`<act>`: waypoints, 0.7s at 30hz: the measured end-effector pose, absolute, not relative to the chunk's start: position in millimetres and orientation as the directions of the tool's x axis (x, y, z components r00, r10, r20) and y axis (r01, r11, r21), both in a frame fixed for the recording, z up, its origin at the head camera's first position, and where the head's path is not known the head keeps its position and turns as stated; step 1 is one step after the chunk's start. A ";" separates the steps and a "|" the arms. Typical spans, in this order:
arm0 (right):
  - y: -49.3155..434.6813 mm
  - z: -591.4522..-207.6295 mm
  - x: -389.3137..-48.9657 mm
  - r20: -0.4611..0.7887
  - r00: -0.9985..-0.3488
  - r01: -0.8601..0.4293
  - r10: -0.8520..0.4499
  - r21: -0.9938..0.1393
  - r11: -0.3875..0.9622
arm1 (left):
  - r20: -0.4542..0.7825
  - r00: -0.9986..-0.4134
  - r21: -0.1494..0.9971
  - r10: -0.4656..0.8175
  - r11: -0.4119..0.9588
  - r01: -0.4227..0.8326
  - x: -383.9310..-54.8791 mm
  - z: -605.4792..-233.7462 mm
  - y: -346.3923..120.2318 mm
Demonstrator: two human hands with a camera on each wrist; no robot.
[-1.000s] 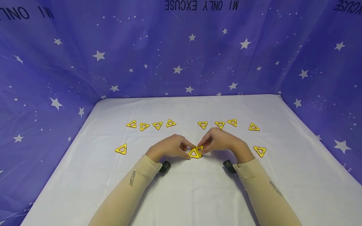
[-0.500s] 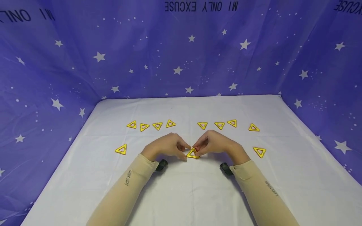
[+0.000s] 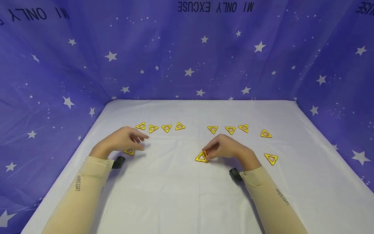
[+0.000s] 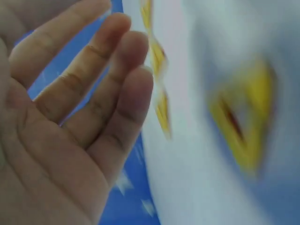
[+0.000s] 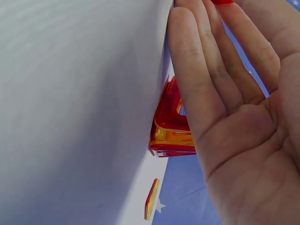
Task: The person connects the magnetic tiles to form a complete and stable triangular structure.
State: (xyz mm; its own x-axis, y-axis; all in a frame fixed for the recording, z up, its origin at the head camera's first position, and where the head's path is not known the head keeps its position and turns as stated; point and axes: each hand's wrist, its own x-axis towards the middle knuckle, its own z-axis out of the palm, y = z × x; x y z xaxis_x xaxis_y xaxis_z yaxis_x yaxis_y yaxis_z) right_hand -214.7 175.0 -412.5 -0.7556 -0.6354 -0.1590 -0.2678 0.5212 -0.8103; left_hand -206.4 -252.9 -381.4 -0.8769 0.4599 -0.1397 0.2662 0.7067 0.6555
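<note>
In the head view my right hand (image 3: 223,148) pinches joined yellow triangular magnetic tiles (image 3: 201,157) at the table's middle. One tile faces forward and another leans beside it under the fingers. Up close in the right wrist view the joined tiles (image 5: 171,119) look red and orange, partly hidden by the hand (image 5: 234,108). My left hand (image 3: 124,141) hovers with loosely bent fingers over a single yellow triangular tile (image 3: 129,152), partly covered by the hand. That lone tile (image 4: 253,117) appears blurred in the left wrist view, apart from the left hand (image 4: 79,108).
Several yellow triangular tiles lie in a row across the back, including one at left (image 3: 141,126) and one at right (image 3: 266,133). Another tile (image 3: 271,159) lies right of my right arm. Purple star-printed cloth (image 3: 187,55) surrounds the white table (image 3: 163,195).
My left hand has let go of the joined tiles and moved left to the lone tile. The right hand has stayed at the joined tiles, holding them. The head view has shifted slightly.
</note>
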 end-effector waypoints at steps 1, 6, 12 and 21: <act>175.0 -412.6 -214.7 -0.161 -0.758 -0.264 -0.633 -0.810 0.523 | -0.150 -0.890 0.661 0.431 0.713 0.233 -204.6 -383.8 -264.5; 174.7 -414.3 -215.2 -0.158 -0.761 -0.263 -0.629 -0.812 0.522 | -0.174 -0.921 0.671 0.349 0.727 0.149 -196.8 -395.2 -304.2; 174.4 -415.1 -216.0 -0.147 -0.765 -0.272 -0.626 -0.808 0.522 | -0.191 -0.928 0.669 0.321 0.734 0.116 -193.3 -405.6 -317.6; 173.1 -413.6 -212.6 -0.146 -0.772 -0.264 -0.618 -0.811 0.522 | -0.193 -0.933 0.664 0.304 0.741 0.104 -194.1 -413.2 -320.1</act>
State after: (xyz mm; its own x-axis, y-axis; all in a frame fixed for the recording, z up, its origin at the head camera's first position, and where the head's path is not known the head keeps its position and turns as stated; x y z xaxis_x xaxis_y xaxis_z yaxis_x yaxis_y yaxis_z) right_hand -212.6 173.1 -413.6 -0.7725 -0.6179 -0.1464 -0.2636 0.5218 -0.8113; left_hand -194.1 -320.1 -413.2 -0.9331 0.3036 -0.1928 0.1040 0.7409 0.6635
